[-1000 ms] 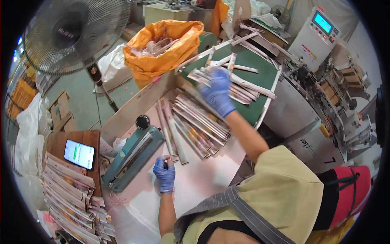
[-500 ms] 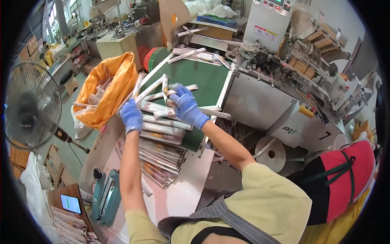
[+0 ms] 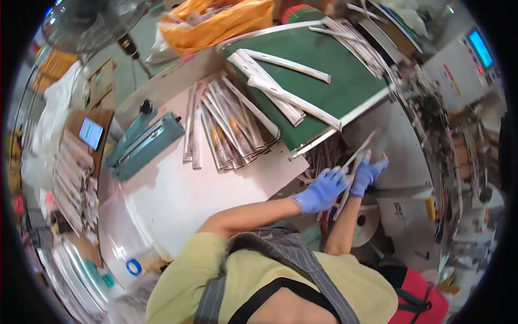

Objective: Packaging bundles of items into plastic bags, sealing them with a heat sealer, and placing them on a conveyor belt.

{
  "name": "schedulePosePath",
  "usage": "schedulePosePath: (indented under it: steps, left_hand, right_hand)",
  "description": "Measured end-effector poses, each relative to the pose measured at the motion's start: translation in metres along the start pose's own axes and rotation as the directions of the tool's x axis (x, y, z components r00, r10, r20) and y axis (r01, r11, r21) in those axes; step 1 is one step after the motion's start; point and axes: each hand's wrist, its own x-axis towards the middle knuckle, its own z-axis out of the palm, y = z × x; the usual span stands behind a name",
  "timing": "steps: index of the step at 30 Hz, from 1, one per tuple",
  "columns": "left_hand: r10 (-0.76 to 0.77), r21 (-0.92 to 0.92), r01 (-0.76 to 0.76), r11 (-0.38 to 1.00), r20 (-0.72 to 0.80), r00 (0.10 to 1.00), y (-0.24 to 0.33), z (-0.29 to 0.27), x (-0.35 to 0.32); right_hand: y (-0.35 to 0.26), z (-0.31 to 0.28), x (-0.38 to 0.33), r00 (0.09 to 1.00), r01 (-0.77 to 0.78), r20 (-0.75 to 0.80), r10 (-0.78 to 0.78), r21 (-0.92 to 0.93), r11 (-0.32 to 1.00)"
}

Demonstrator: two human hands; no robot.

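Observation:
Both hands wear blue gloves and have come together past the right end of the pink-topped table, below the belt's corner. Between them a long, thin white packet (image 3: pixel 362 148) slants, blurred by motion. My left hand (image 3: pixel 322 191) closes its fingers on the packet from the left. My right hand (image 3: pixel 366 175) grips it from the other side, with a fingertip or thumb sticking out. Several similar flat white packets (image 3: pixel 294 102) lie loosely across the green conveyor belt (image 3: pixel 345 86). A fanned pile of printed packets (image 3: pixel 229 127) rests on the table beside the belt.
A teal sealing machine (image 3: pixel 148 143) stands on the table (image 3: pixel 178 205) at left. A phone (image 3: pixel 90 133) and stacked packets (image 3: pixel 70 178) are farther left. An orange sack (image 3: pixel 216 29) and a fan (image 3: pixel 89 21) stand behind. Loose strips (image 3: pixel 324 156) show under the belt. Machinery borders the right.
My view has turned. Both hands have left the packets on the belt and moved right, off its edge, with a thin packet between them. The packets at the belt's near end are fewer.

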Motion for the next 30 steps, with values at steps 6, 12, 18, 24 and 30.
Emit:
schedulePosePath:
  steps: [6,12,18,24,30]
  left_hand:
    - [-0.655,-0.094,0.720,0.688,-0.509,0.559,-0.093,-0.152,-0.143]
    - [-0.779,0.120,0.953,0.278,-0.553,0.296,-0.191,-0.141,-0.210]
    - [-0.926,-0.294,0.942,0.162,-0.375,0.042,-0.194,-0.173,-0.151]
    - [-0.953,-0.662,0.724,0.194,-0.303,-0.022,-0.243,-0.171,-0.129]
    - [-0.971,-0.594,0.800,0.082,-0.229,-0.070,-0.224,-0.197,-0.147]
  right_hand:
    - [-0.212,0.026,-0.023,0.325,0.668,0.533,-0.781,0.455,0.589]
    - [-0.279,0.125,-0.047,0.255,0.757,0.699,-0.669,0.286,0.587]
    - [-0.302,0.163,-0.185,0.343,0.632,0.738,-0.581,0.276,0.724]
    - [-0.264,0.209,-0.190,0.174,0.014,0.962,-0.212,0.213,0.977]
    - [-0.251,0.206,-0.210,0.324,0.060,0.832,-0.450,0.457,0.888]
